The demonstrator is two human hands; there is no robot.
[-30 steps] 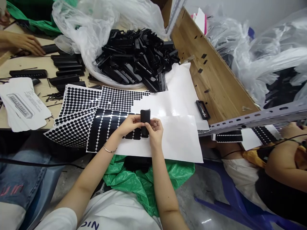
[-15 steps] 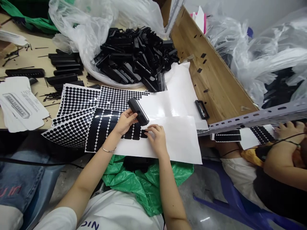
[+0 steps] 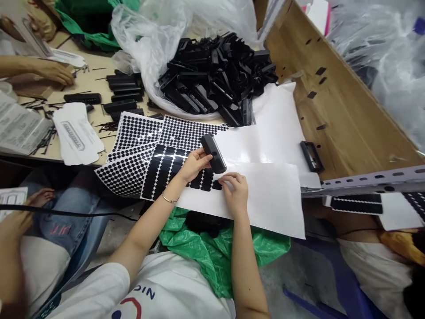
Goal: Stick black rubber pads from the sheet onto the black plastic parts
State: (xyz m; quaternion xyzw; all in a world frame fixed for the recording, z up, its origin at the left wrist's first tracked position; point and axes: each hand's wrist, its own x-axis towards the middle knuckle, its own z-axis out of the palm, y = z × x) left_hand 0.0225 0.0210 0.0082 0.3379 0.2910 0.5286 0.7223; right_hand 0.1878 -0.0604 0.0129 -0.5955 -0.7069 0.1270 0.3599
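The left hand grasps a black casing above the sticker sheet; the right hand is at one sticker, pinching or not, I can't tell.

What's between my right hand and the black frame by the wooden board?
In the head view, only bare white paper lies between the right hand and the black frame.

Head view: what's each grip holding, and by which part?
The left grip holds a long black plastic piece by one long side, near its middle. The right grip is at a rounded black sticker; whether it holds that cannot be told.
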